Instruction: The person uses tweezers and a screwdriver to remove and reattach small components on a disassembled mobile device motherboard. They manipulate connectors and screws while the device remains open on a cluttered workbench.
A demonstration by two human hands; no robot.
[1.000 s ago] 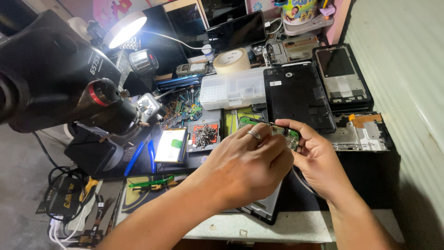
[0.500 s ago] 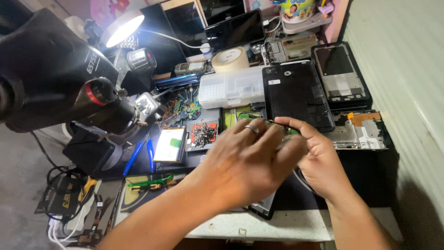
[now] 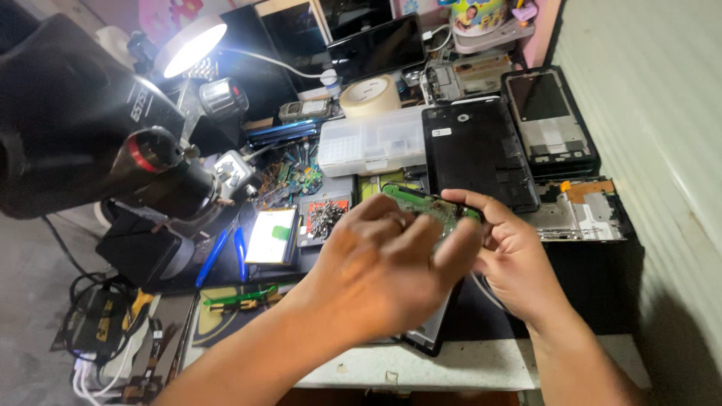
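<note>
We hold the thin green circuit board (image 3: pixel 429 204) out of any casing, pinched between our left hand (image 3: pixel 383 274) and right hand (image 3: pixel 511 252), fingers closed on its edges, above the cluttered workbench. The matte black slab-shaped tablet back (image 3: pixel 475 154) lies flat beyond it, board not yet seated.

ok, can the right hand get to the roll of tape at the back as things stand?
Probably yes, once freed: the right hand pinches the green circuit board, shared with the left hand. The tape roll sits uncovered beyond the clear parts box.
</note>
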